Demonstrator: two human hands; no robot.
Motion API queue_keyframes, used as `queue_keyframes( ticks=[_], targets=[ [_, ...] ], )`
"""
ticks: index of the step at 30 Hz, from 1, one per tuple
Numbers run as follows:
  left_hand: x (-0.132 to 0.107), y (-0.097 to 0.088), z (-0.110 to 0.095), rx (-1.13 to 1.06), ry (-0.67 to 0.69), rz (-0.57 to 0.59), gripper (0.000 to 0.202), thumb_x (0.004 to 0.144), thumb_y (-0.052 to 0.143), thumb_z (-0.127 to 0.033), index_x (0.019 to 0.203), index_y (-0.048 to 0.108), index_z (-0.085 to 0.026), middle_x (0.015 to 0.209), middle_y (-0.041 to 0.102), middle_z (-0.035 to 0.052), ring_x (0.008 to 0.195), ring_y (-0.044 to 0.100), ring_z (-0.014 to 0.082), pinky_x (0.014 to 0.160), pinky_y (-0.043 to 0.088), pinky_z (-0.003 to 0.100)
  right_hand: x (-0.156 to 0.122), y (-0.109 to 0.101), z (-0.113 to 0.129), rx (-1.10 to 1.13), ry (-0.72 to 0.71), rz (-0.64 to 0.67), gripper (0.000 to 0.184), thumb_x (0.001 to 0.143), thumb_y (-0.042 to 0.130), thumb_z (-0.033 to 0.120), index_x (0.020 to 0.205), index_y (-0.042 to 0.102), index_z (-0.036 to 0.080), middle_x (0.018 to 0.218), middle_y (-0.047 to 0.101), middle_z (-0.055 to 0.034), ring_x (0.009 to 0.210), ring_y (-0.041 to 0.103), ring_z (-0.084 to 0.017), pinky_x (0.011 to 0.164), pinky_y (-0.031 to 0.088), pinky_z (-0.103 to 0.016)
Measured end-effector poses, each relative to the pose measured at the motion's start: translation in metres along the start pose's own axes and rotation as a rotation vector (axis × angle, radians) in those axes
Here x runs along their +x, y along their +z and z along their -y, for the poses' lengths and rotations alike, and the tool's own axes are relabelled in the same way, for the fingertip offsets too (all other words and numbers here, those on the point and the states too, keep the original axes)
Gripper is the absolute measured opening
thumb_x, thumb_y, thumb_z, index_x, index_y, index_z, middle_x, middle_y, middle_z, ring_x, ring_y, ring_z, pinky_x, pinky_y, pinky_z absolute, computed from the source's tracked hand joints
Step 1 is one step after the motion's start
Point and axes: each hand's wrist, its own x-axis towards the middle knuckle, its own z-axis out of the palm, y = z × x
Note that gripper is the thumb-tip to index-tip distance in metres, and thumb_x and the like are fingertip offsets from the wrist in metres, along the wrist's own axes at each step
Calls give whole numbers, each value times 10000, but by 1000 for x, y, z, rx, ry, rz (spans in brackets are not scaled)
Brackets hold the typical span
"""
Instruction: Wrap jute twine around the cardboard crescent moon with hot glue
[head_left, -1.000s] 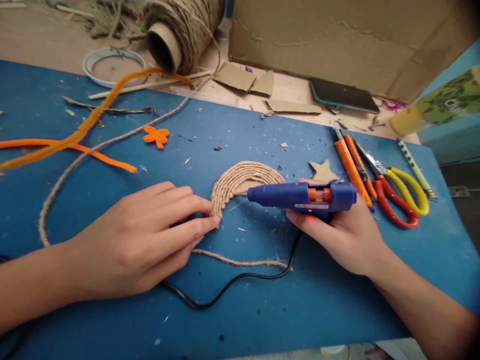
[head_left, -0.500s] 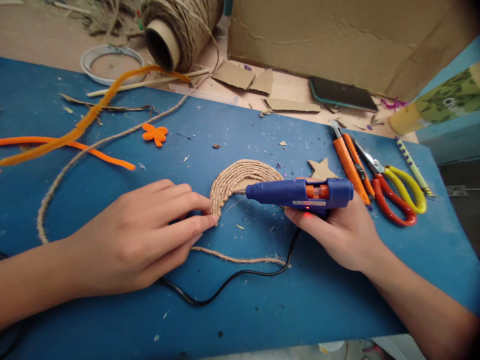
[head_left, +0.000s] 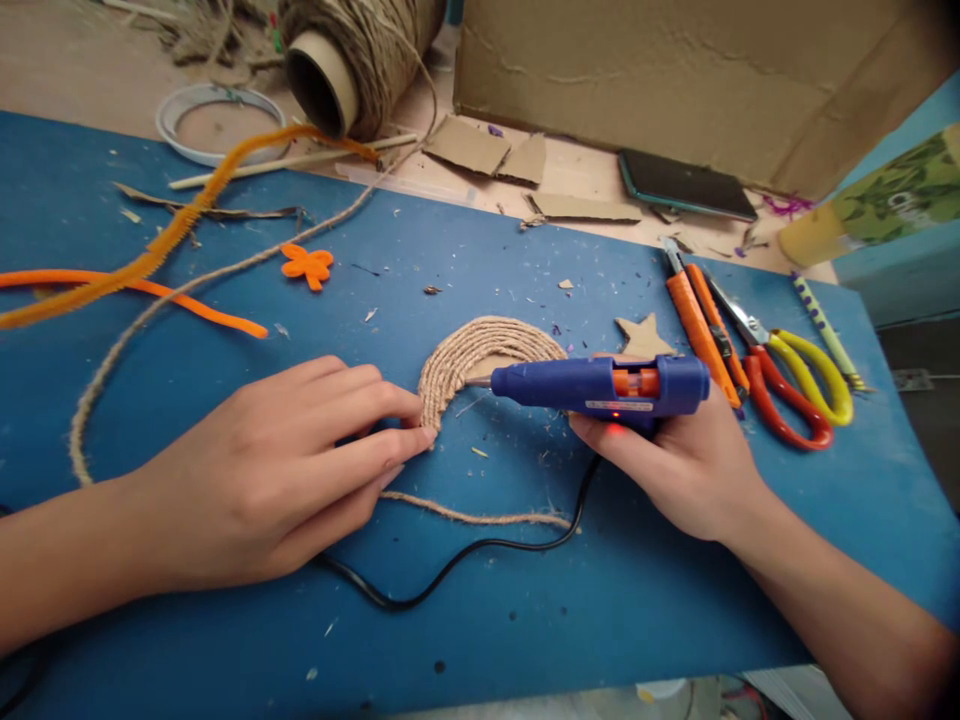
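Note:
My right hand [head_left: 679, 465] is wrapped round a blue glue gun [head_left: 551, 383], whose small red light is lit. The gun's metal tip is at the inner edge of a cardboard arch [head_left: 480, 345] covered with rows of jute twine. Some bare cardboard shows along its inside curve, and the gun hides its right end. At the arch's lower left end, the fingertips of my left hand [head_left: 300, 470] are pinched on it. A loose end of jute twine [head_left: 480, 517] comes out from beneath my left hand.
A black cord [head_left: 465, 555] curves across the blue mat [head_left: 570, 640]. Cutters [head_left: 697, 330], scissors [head_left: 795, 395] and a cardboard star [head_left: 643, 337] lie right. Orange pipe cleaners [head_left: 161, 245], a felt flower [head_left: 306, 265] and a twine spool [head_left: 375, 60] are left. Behind stands a cardboard box [head_left: 637, 80].
The view has shifted very slightly. Both hands, the glue gun and the arch keep practically the same positions.

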Motion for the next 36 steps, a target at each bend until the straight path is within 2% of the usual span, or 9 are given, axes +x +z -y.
queue_keyframes(
  ticks=[5,19,28,36],
  targets=[
    [0,0,0,-13,14,-3,281,1113,567,-110,1287,772,-191,1229,842,112,1005,773,262,870,619,436,-1,-1,0,9,-9,18,165,871,708,195,721,663,248,665,657,12,597,541,-177,617,452,-344],
    [-1,-1,0,-41,-5,18,282,1116,571,-124,1298,770,-202,1255,828,109,1027,758,260,894,600,425,0,0,2,-12,-21,6,249,895,699,193,683,584,253,633,603,13,594,497,-172,605,434,-342],
    [3,-1,1,-45,3,-7,273,1095,589,-112,1259,794,-186,1232,837,108,1009,756,248,890,590,394,0,1,-2,-83,-123,-36,228,918,674,168,708,623,240,647,653,21,575,521,-162,585,450,-329],
    [3,0,2,-33,20,7,276,1098,571,-94,1262,783,-161,1233,821,121,1026,741,252,882,571,411,0,1,-2,-87,-132,-51,255,914,682,162,684,608,244,637,671,17,573,566,-176,563,440,-335]
  ],
)
